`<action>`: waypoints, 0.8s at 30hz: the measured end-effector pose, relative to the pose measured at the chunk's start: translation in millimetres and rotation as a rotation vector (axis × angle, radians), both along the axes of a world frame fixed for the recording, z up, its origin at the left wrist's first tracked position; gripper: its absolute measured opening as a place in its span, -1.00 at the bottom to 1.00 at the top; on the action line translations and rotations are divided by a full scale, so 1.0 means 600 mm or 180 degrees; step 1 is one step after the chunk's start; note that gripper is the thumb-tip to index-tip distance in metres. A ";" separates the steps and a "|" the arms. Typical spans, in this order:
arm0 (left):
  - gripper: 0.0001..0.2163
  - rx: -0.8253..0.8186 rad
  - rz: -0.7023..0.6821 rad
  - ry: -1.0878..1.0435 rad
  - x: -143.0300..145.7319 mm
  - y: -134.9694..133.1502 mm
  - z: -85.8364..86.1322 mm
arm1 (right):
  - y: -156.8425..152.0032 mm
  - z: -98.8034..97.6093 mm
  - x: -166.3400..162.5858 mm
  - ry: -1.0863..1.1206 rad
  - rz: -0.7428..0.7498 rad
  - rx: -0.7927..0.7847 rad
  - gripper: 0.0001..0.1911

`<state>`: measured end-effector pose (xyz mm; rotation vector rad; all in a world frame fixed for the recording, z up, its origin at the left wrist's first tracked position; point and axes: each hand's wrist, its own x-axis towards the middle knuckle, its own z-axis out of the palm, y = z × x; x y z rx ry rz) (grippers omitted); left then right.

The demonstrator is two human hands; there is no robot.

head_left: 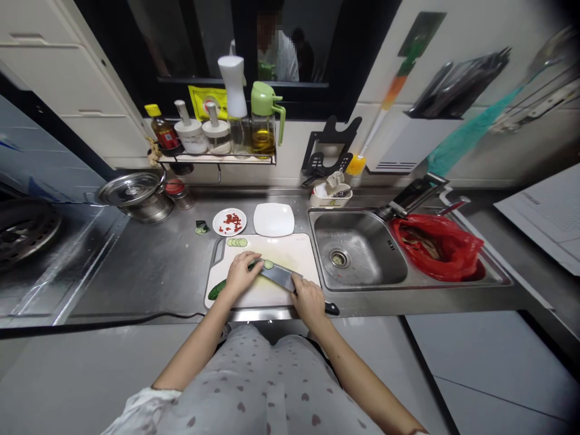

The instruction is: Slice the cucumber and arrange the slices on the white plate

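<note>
My right hand [309, 302] is wrapped round the handle of a kitchen knife [281, 275] with a broad blade, which lies slantwise over the white cutting board [296, 248]. Bent fingers of my left hand [241, 275] grip a cucumber [252, 265] beside the blade's far end; most of it is hidden by the hand. One pale cucumber slice [269, 264] is on or against the blade. Another dark green cucumber piece [217, 290] rests at the board's left, beside my left wrist. Overlapping cucumber slices [237, 242] lie near the board's upper left.
Behind the board stand a plate [217, 226] of chopped red pieces and a white square dish [273, 219]. Cucumber scraps [202, 227] lie to the left. A black handle [332, 309] juts out at the board's lower right. The sink [362, 283] holds a red bag [457, 266] at right.
</note>
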<state>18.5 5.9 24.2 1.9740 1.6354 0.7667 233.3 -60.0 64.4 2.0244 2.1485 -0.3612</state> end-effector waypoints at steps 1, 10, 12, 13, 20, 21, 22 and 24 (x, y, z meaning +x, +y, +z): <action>-0.69 -0.0019 -0.0063 0.0066 0.002 0.002 0.003 | 0.001 -0.001 0.002 0.0005 0.0041 0.0047 -0.52; -0.78 -0.0129 -0.0301 0.0165 0.021 0.012 0.013 | 0.006 -0.001 0.013 -0.0033 0.0177 0.0156 -0.50; -0.82 -0.0144 -0.0312 0.0057 0.027 0.013 0.012 | 0.006 -0.002 0.013 -0.0043 0.0174 0.0148 -0.50; -0.85 -0.0150 -0.0290 0.0005 0.030 0.013 0.012 | 0.007 -0.003 0.013 -0.0048 0.0171 0.0142 -0.51; -0.92 -0.0248 0.0335 -0.0462 0.043 0.022 0.005 | 0.014 -0.016 0.016 -0.0003 0.0054 0.0126 -0.55; -0.92 -0.0318 0.0538 -0.0587 0.041 0.025 0.003 | 0.015 -0.017 0.018 0.0012 0.0012 0.0127 -0.56; -0.91 -0.0395 0.0765 -0.0698 0.039 0.030 -0.001 | 0.016 -0.019 0.021 0.0029 -0.0028 0.0129 -0.56; -0.89 -0.0534 0.1210 -0.0835 0.030 0.039 -0.010 | 0.018 -0.021 0.027 0.0066 -0.0111 0.0137 -0.56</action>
